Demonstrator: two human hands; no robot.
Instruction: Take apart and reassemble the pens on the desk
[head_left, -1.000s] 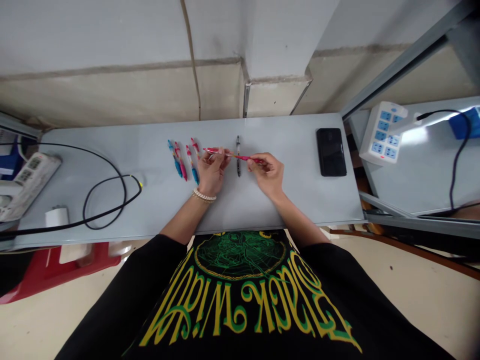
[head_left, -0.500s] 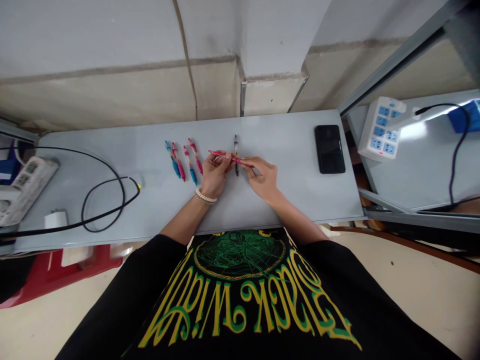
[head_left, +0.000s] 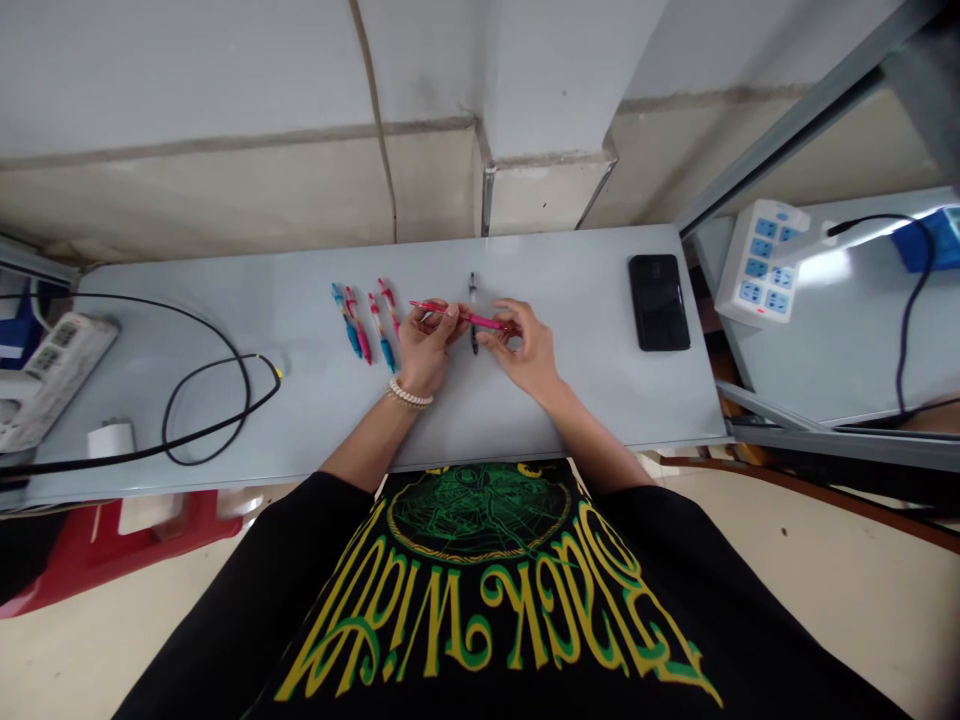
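Observation:
A pink pen (head_left: pixel 487 321) lies nearly level across the space between my hands, over the table. My left hand (head_left: pixel 426 345) is closed on its left part, with the thumb on top. My right hand (head_left: pixel 529 350) surrounds the pen's right end, its thumb and index finger spread apart; whether another finger touches the pen I cannot tell. Beneath the held pen, a black-and-clear pen (head_left: pixel 473 285) stretches away from me on the table. Left of my left hand lie a blue pen (head_left: pixel 347 322), a pink pen (head_left: pixel 358 325), another blue pen (head_left: pixel 382 335) and a partly hidden pink pen (head_left: pixel 387 293).
A black phone (head_left: pixel 658 302) rests on the right of the grey table (head_left: pixel 585 400). On the left are a looped black cable (head_left: pixel 244 380), a white charger (head_left: pixel 111 440) and a power strip (head_left: pixel 56 370). Another power strip (head_left: pixel 765 260) stands beyond the metal frame at right.
My right thumb and index finger have moved apart around the pink pen's right end, showing more of its barrel. The left hand keeps its hold, shifted slightly left.

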